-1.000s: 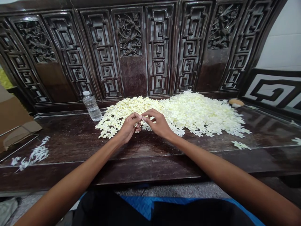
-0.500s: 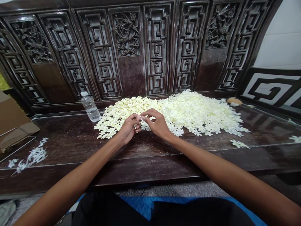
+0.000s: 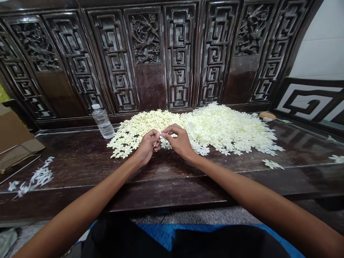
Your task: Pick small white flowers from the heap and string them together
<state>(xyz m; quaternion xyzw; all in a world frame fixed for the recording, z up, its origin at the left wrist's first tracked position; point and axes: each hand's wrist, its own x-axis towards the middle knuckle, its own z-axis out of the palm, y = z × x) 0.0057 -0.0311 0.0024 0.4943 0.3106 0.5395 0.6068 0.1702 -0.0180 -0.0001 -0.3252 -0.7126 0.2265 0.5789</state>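
Note:
My left hand (image 3: 147,146) and my right hand (image 3: 179,141) meet fingertip to fingertip above the bench, in front of the flower piles. Each is closed in a pinch. Between the tips sits a small whitish piece, mostly covered by the fingers and too small to name. Behind my left hand spreads a pile of cream-yellow flowers (image 3: 150,120) with small centres. A taller heap of pale white flower petals (image 3: 225,125), apparently artificial, lies behind and to the right of my right hand.
A clear plastic bottle (image 3: 103,122) stands left of the piles. Thin white scraps (image 3: 40,177) lie at the left, near a cardboard box (image 3: 16,136). Loose petals (image 3: 272,164) and a round tan object (image 3: 267,115) are at the right. A carved wooden backrest (image 3: 150,84) rises behind.
Both hands stay in the same place, with only slight finger movement at the pinch. The piles look unchanged.

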